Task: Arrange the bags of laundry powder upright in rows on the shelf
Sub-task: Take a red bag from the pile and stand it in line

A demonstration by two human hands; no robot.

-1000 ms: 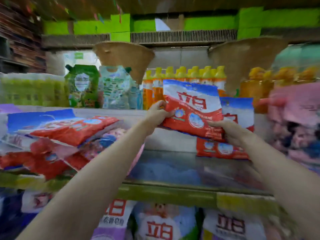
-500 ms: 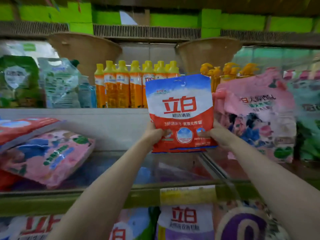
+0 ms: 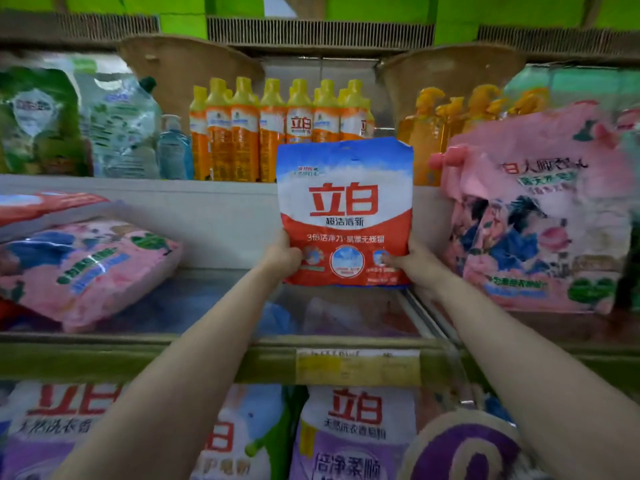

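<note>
The red, white and blue bag of laundry powder (image 3: 346, 209) stands upright at the middle of the shelf (image 3: 214, 362), its long axis vertical, the blue top edge up and the printed face toward the camera. Its bottom edge is at the shelf surface, toward the back. The left hand (image 3: 282, 256) grips the lower left edge with curled fingers, and the right hand (image 3: 410, 263) pinches the lower right corner. A pink bag (image 3: 86, 268) lies flat near the shelf's left end; another pink bag (image 3: 540, 216) stands at the right.
</note>
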